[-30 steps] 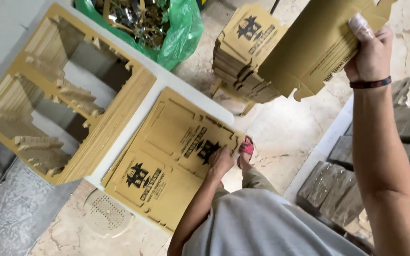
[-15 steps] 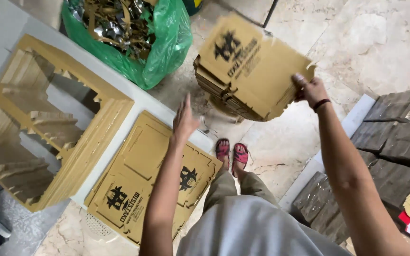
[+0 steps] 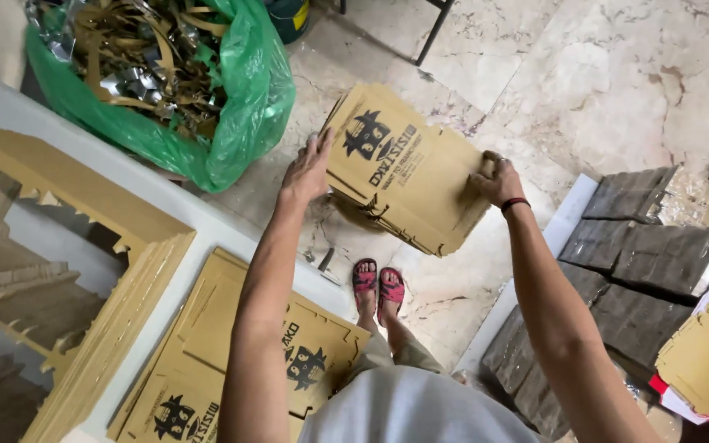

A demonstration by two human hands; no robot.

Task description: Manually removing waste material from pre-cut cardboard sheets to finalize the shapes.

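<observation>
Packaging workshop, stacked die-cut cardboard blanks (image 3: 400, 168), green bag of offcuts (image 3: 231, 107), marble floor (image 3: 617, 74)
</observation>
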